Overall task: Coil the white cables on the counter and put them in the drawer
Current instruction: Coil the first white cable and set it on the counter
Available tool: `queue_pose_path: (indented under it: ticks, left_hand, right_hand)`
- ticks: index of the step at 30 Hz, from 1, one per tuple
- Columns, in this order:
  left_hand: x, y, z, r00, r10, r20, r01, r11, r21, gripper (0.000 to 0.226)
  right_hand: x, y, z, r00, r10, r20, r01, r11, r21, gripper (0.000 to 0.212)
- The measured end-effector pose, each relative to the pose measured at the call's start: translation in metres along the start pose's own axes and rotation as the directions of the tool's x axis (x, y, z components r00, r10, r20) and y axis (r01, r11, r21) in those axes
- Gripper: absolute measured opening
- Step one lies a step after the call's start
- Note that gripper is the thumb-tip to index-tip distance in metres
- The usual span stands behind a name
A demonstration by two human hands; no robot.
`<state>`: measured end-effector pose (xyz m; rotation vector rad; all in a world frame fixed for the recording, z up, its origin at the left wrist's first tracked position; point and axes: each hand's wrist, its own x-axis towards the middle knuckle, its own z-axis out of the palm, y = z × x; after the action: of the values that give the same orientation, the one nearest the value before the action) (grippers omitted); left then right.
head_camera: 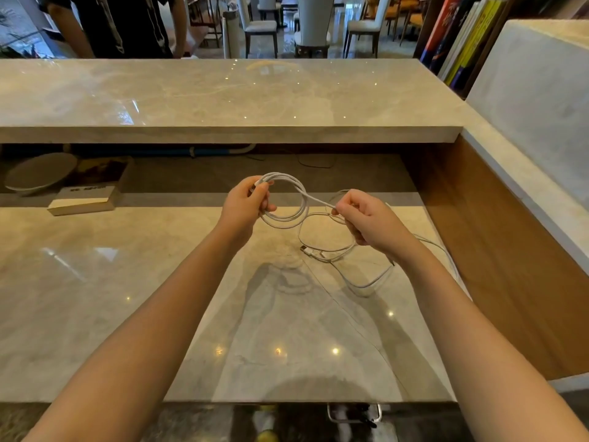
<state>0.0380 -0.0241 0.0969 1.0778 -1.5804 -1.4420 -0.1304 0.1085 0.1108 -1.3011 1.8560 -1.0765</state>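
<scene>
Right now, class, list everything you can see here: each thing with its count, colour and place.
coiled cable: one, white, held above the counter
loose cable: white, lying on the counter under the right hand; count unclear
counter: one, beige marble, near
raised ledge: one, beige marble, behind
book: one, pale, lower shelf left
dish: one, grey, beside book
upright books: several, mixed colours, top right
chairs: several, white, background
left hand: grips coil
right hand: fingers pinch strand
</scene>
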Motion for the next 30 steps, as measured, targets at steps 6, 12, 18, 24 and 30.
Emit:
queue_pose_path:
  ticks: [6,12,18,24,30]
  left_hand:
    - [-0.012,0.016,0.002,0.948,-0.203,0.247,0.306,0.794,-0.524,0.018]
    - [-0.028,0.018,0.02,0.936,-0.224,0.27,0.351,0.594,-0.724,0.015]
    - [-0.035,0.027,0.023,0.957,-0.198,0.211,0.288,0.58,-0.762,0.015]
    - [-0.043,0.022,0.033,0.931,-0.24,0.274,0.357,0.441,-0.824,0.023]
    - [-0.043,0.016,0.039,0.949,-0.309,0.069,0.279,0.712,-0.645,0.022]
  right_hand:
    - [-0.002,0.024,0.011,0.995,-0.092,-0.032,0.075,0.933,-0.352,0.015]
    - [0.002,0.01,0.039,0.987,0.105,-0.123,-0.104,0.995,0.011,0.013]
    - [-0.002,-0.012,0.034,0.968,0.251,0.011,-0.211,0.788,0.579,0.019]
    - [0.0,-0.013,0.036,0.944,0.328,0.015,-0.236,0.646,0.726,0.015]
    - [0.0,-0.015,0.042,0.955,0.294,-0.034,-0.161,0.612,0.774,0.005]
